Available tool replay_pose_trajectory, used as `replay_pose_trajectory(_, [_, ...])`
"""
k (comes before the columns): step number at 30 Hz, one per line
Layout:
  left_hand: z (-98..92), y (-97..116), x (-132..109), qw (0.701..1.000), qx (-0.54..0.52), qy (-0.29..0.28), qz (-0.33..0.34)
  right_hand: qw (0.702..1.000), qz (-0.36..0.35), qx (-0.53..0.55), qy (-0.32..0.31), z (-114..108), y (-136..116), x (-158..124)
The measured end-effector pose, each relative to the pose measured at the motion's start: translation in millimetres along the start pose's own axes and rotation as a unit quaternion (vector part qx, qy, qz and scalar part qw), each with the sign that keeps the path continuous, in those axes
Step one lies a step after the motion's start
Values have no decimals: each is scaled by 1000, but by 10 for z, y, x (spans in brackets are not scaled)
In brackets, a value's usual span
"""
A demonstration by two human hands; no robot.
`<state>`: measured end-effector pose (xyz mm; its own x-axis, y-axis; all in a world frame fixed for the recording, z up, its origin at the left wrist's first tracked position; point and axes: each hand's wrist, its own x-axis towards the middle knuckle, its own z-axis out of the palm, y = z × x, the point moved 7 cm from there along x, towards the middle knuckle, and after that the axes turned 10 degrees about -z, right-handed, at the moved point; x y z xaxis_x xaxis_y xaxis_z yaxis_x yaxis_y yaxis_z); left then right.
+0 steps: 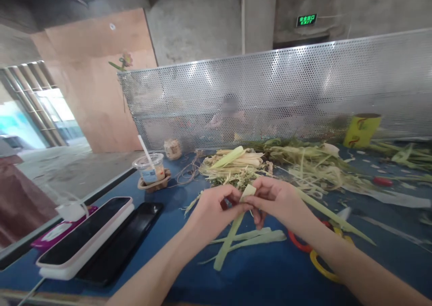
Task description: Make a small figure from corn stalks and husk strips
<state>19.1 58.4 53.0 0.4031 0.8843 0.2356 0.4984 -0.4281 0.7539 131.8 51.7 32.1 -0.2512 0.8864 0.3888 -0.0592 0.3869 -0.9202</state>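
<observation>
Below the left hand (214,204) and right hand (278,198), narrow pale-green husk strips (272,238) lie within easy reach. Both hands pinch a flat light-green leaf strip (249,191), seemingly to steady it; beyond rests a cream husk bundle (249,159).

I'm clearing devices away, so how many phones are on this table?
2: a pale-rimmed phone on the left, and a black phone just right of it. Others could be hidden under the leaves.
</observation>
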Motion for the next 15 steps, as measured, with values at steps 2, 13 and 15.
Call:
replay_pose_trajectory(2, [17,-58,5,1000,9,11,-18,1000,-5,5,7,12,10,-9])
replay_pose_trajectory(13, [68,42,-73,996,-73,-46,-10,998,-51,43,-9,-7,-47,-33])
replay_pose_trajectory(15, [116,28,-91,988,-122,-85,-33,994,-73,72,-26,20,-72,-37])
